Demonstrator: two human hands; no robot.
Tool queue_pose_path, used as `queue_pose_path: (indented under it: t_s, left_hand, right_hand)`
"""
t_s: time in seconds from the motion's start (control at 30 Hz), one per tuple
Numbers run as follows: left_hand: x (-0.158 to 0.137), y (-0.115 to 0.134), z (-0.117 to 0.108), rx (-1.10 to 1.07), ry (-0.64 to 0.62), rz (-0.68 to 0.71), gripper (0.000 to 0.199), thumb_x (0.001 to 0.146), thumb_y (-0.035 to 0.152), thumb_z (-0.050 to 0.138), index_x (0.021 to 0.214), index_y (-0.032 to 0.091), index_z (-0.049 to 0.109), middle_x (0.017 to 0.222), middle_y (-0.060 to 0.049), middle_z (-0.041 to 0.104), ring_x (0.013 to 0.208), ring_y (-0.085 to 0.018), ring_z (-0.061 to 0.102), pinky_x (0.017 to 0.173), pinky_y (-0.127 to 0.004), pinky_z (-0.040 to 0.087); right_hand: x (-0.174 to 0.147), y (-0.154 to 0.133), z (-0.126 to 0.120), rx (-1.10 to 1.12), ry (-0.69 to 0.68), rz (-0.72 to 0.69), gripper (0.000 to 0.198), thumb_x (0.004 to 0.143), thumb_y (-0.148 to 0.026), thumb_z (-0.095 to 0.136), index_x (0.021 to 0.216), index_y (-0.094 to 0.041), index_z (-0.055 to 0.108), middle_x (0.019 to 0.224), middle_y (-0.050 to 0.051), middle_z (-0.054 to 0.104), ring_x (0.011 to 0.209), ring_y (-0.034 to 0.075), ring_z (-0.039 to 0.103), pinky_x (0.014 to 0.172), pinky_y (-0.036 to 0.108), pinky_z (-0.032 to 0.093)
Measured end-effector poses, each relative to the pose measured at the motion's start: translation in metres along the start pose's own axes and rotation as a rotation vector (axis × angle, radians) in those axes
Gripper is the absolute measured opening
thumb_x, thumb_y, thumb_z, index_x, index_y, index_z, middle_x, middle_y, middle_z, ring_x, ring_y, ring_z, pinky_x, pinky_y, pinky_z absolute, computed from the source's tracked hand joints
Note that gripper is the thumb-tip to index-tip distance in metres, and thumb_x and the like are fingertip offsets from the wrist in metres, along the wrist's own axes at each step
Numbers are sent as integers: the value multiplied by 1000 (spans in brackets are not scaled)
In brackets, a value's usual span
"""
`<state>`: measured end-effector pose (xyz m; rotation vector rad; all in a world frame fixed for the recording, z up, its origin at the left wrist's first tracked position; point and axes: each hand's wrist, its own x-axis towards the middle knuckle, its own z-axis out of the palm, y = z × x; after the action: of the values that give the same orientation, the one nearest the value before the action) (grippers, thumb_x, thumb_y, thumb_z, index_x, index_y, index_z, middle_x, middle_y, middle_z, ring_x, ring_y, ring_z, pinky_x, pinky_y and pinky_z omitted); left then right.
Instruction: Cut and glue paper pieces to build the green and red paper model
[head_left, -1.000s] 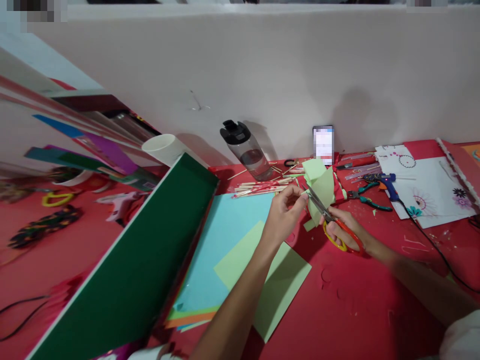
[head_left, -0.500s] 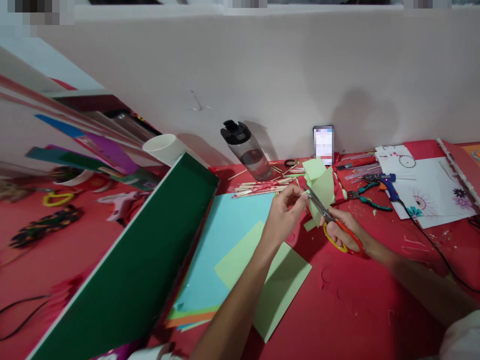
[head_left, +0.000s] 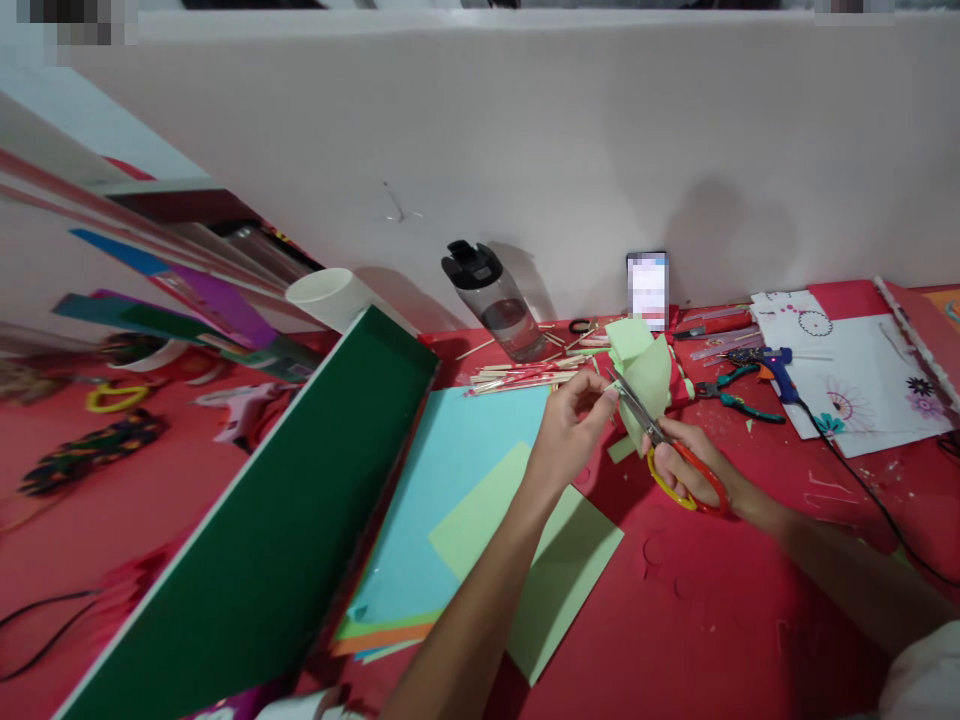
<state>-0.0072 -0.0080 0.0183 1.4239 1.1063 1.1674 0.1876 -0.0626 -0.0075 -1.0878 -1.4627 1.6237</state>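
Note:
My left hand (head_left: 568, 428) is closed in a pinch, thumb against fingers, on a small pale green piece of paper (head_left: 614, 387) that mostly hides behind the fingertips. Scissors (head_left: 637, 408) with one red and one yellow handle are in my right hand (head_left: 691, 462), its fingers around the handles. Their blades point up and left, and the tips reach the paper at my left fingertips. Behind the blades are curled light green papers (head_left: 654, 368). Below my left forearm, light green sheets (head_left: 570, 570) lie partly over a light blue sheet (head_left: 420, 500).
A green board (head_left: 262, 520) stands at the left. At the back are a water bottle (head_left: 502, 305), a white cup (head_left: 330, 295), thin sticks (head_left: 517, 377) and a phone (head_left: 648, 290). Pliers (head_left: 739, 393), a blue glue gun (head_left: 782, 372) with its cord and a decorated white sheet (head_left: 855, 400) lie right.

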Motion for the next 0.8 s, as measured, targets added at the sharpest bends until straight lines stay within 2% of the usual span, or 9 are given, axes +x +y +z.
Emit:
queue_pose_path:
  t_s: [0.23,0.4,0.67,0.8]
  left_hand:
    - [-1,0,3,-25,-10,24,27,88,40,73,78,21,56,71,3,53,66,-13,48,64,-25,41]
    - [-2,1,4,-41,-7,26,29,88,40,72,76,21,54,69,4,48,64,-13,44,61,-25,39]
    - [-2,4,4,-28,-43,-20,29,84,42,73,74,21,55,66,4,51,62,-13,46,59,-25,38]
    - [-1,4,4,-29,-49,-38,30,83,42,74,74,21,56,67,4,51,62,-13,45,59,-25,37]
  right_hand:
    - [-2,-5,0,-40,9,8,55,95,-78,54,93,-23,51,61,-8,46,45,8,41,41,18,35]
    - [1,3,-3,40,-29,3,60,90,-82,59,97,-23,52,62,-8,47,45,8,40,40,18,36]
    - [2,6,-5,106,-67,-7,69,82,-88,64,100,-23,51,63,-9,45,45,8,38,41,19,33]
    - [1,2,-4,79,-47,-14,67,85,-87,61,100,-23,51,63,-9,45,46,8,40,41,19,34]
